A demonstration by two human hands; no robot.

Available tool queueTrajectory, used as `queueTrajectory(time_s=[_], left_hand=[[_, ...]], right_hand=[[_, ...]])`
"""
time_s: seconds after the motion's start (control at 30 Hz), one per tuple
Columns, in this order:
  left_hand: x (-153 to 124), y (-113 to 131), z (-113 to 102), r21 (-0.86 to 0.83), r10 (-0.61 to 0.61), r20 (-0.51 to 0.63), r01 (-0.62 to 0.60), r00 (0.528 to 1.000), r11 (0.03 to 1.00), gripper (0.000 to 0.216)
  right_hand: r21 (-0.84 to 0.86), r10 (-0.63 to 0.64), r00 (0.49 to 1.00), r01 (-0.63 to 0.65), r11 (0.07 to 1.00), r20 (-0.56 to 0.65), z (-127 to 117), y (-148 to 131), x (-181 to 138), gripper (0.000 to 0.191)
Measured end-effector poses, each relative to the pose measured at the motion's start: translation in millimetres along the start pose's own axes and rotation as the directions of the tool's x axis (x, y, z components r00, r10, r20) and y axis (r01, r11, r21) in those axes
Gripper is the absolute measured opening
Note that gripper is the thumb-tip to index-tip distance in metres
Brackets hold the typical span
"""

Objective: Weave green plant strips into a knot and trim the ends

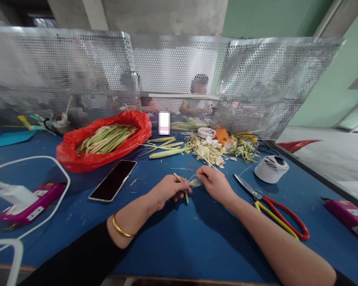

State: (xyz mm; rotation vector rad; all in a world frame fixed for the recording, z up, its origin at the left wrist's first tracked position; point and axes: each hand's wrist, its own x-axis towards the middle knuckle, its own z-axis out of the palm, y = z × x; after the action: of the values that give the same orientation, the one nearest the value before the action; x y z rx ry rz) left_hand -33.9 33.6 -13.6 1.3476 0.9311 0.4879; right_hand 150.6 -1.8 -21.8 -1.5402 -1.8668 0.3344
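Observation:
My left hand (167, 190) is closed around a thin green-yellow stalk (185, 194) just above the blue table (179, 246). My right hand (213, 183) pinches a small pale strip (195, 182) that meets the stalk's upper end. The two hands are almost touching at the table's middle. A gold bangle (121, 229) sits on my left wrist. Scissors with red and yellow handles (274, 210) lie on the table just right of my right hand.
A red bag (77, 153) holding green strips stands back left, a black phone (113, 180) beside it. Stalks and trimmings (209, 151) are heaped behind the hands. A white fan (271, 169), pink boxes (32, 202) (350, 216), and a white cable (32, 161) lie around. People sit behind a perforated screen (173, 67).

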Motion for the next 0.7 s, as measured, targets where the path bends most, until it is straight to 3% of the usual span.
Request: queueTrajectory(time_s=[0.27, 0.4, 0.47, 0.57, 0.7], left_hand=[[1, 3, 0, 0.080, -0.023, -0.157, 0.036, 0.987, 0.996, 0.013], [3, 3, -2, 0.092, -0.013, -0.230, 0.035, 0.973, 0.995, 0.011], [3, 3, -3, 0.087, -0.012, -0.254, 0.035, 0.967, 0.996, 0.010], [3, 2, -4, 0.063, -0.016, -0.280, 0.035, 0.960, 0.997, 0.011], [3, 2, -3, 0.010, -0.025, -0.310, 0.030, 0.950, 1.000, 0.013]], right_hand=[[-0.233, 0.076, 0.996, -0.063, 0.970, 0.047, -6, 0, 0, 0.016], [-0.325, 0.132, 0.987, -0.094, 0.941, 0.095, -22, -2, -10, 0.015], [-0.388, 0.165, 0.982, -0.118, 0.914, 0.090, -35, 3, -28, 0.014], [-0.583, 0.238, 0.971, -0.188, 0.791, 0.010, -56, 26, -72, 0.025], [-0.572, 0.256, 0.956, -0.289, 0.767, -0.141, -72, 66, -135, 0.036]])
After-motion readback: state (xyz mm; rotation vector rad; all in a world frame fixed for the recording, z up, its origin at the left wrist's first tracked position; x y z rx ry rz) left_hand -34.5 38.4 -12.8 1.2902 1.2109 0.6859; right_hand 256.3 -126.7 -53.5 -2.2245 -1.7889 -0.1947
